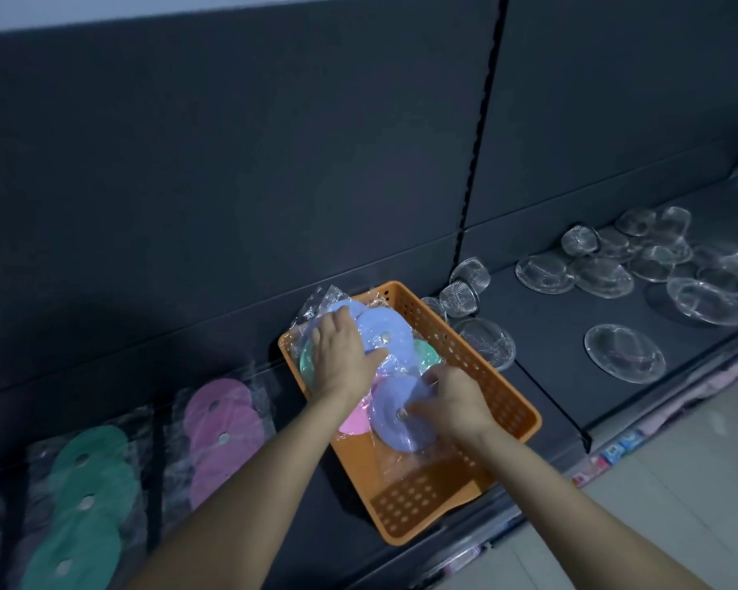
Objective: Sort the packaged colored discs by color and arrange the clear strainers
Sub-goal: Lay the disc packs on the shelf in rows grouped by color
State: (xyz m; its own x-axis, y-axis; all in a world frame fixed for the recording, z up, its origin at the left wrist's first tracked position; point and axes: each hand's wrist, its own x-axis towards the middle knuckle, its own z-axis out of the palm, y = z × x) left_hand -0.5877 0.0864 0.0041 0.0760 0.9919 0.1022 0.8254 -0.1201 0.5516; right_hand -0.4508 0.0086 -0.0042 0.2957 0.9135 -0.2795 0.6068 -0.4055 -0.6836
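The orange basket (493,379) sits on the dark shelf (546,347), its long side running from eleven o'clock to five o'clock, and both of the person's hands are down in it. The left hand (341,355) lies palm down at the basket's far end, fingers fairly straight and pointing to eleven o'clock, thumb spread out to three o'clock across the upper lavender disc (390,330), which is in a clear wrapper. The right hand (454,402) is nearer the middle, its curled fingers on the face of the lower lavender disc (395,423) and its thumb at the far edge, pinching it. A green disc (427,353) peeks out between the two hands, and a pink disc (353,421) shows at nine o'clock of the lower one. Out on the shelf at about eight o'clock from the basket lie a pink row (222,423) of packaged discs and, further along, a green row (90,487). The clear strainers (606,274) are scattered at about two o'clock from the basket, a few lying just beside its far corner.
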